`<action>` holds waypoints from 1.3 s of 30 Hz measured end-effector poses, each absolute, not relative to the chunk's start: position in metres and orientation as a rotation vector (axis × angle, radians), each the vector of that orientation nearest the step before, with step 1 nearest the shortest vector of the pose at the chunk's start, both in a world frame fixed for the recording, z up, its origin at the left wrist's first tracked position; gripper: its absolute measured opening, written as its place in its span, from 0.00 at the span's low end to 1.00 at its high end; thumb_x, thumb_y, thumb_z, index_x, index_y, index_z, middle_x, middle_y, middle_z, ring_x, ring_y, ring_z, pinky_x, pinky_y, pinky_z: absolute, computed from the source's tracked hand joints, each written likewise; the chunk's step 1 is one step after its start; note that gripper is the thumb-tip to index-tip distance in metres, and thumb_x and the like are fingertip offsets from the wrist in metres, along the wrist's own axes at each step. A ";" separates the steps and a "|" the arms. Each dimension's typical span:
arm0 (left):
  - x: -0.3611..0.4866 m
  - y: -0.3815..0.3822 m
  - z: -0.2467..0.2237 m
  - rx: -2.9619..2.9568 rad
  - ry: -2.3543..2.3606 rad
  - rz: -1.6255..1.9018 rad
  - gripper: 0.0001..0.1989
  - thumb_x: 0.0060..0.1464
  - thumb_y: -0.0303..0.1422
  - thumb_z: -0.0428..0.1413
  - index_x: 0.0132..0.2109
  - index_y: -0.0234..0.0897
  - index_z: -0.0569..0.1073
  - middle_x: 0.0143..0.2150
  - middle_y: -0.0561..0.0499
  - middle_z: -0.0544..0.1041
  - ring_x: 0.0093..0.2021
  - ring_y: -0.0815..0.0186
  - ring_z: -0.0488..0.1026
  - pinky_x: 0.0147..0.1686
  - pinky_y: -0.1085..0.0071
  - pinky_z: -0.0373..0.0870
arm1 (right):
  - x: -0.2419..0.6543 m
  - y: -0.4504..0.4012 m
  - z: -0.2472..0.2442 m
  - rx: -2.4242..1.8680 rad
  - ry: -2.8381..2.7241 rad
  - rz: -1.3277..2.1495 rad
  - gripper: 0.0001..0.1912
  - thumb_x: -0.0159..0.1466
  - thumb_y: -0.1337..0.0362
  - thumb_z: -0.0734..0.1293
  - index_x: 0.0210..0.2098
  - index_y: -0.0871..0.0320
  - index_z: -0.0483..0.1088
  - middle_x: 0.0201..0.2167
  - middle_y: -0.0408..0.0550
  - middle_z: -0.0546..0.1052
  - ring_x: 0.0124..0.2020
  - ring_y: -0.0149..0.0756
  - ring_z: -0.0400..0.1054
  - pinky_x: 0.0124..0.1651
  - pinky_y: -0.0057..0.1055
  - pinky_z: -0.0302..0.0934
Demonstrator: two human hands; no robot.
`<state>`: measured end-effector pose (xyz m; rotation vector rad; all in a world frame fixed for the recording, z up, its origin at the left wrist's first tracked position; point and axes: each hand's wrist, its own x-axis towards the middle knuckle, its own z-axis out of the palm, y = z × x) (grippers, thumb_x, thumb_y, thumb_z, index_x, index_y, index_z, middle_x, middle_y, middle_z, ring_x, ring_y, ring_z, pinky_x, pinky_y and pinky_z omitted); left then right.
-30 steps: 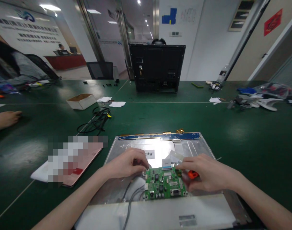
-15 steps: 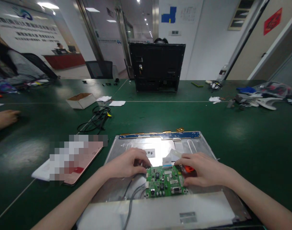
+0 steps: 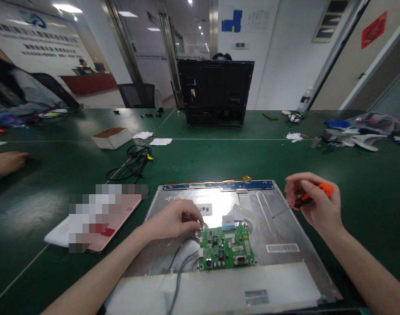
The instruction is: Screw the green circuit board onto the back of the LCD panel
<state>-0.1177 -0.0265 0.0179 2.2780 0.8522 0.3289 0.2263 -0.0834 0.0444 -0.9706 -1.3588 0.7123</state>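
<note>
A green circuit board (image 3: 224,247) lies on the metal back of a flat display panel (image 3: 281,262), with a flat ribbon cable (image 3: 228,222) at its top edge and grey wires (image 3: 183,271) at its left. My left hand (image 3: 178,221) is at the board's upper left corner, thumb and forefinger pinched close together; what lies between the tips, if anything, is too small to make out. Off the panel's right edge, my right hand (image 3: 318,203) grips a screwdriver (image 3: 325,190) with an orange and black handle. Its thin shaft points left over the panel.
Left of the panel lies a pink, partly blurred flat item (image 3: 121,218), with black cables (image 3: 134,162) and a white box (image 3: 111,139) beyond. A black monitor housing (image 3: 216,92) stands upright across the table. Another person's hand (image 3: 9,162) rests at far left.
My right hand has lifted away from the board's upper right corner and moved right with the screwdriver, uncovering that side of the panel. My left hand has stayed at its corner.
</note>
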 end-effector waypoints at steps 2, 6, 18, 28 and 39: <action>-0.120 -0.025 0.015 2.324 0.882 0.434 0.04 0.55 0.34 0.60 0.37 0.39 0.78 0.35 0.51 0.78 0.37 0.63 0.73 0.39 0.68 0.67 | 0.228 -0.075 0.040 -0.936 -1.215 0.933 0.17 0.61 0.51 0.60 0.35 0.55 0.76 0.27 0.47 0.77 0.28 0.38 0.71 0.31 0.33 0.65; -0.123 -0.022 0.005 2.411 0.940 0.557 0.19 0.55 0.36 0.60 0.54 0.40 0.72 0.59 0.44 0.70 0.57 0.55 0.67 0.56 0.57 0.63 | 0.221 -0.058 0.019 -1.022 -1.206 1.180 0.27 0.63 0.47 0.54 0.29 0.60 0.76 0.17 0.50 0.74 0.17 0.36 0.66 0.21 0.31 0.59; -0.110 -0.015 -0.015 2.742 1.061 0.319 0.25 0.68 0.44 0.42 0.64 0.37 0.64 0.66 0.44 0.64 0.67 0.55 0.57 0.65 0.52 0.54 | 0.212 -0.041 -0.016 -1.044 -1.105 1.289 0.29 0.57 0.40 0.59 0.24 0.60 0.76 0.10 0.45 0.68 0.10 0.29 0.58 0.14 0.26 0.47; -0.098 -0.013 -0.016 2.684 1.050 0.350 0.22 0.67 0.41 0.44 0.61 0.37 0.68 0.67 0.44 0.63 0.68 0.55 0.55 0.66 0.52 0.51 | 0.218 -0.036 -0.019 -1.032 -1.093 1.281 0.28 0.55 0.40 0.62 0.23 0.60 0.75 0.10 0.45 0.68 0.09 0.29 0.58 0.12 0.25 0.44; -0.098 0.006 0.003 2.375 1.050 0.581 0.16 0.66 0.37 0.44 0.36 0.37 0.74 0.41 0.47 0.78 0.43 0.60 0.74 0.44 0.65 0.70 | 0.219 -0.038 -0.017 -0.965 -1.103 1.303 0.28 0.57 0.41 0.61 0.23 0.61 0.76 0.10 0.45 0.67 0.10 0.29 0.56 0.15 0.26 0.48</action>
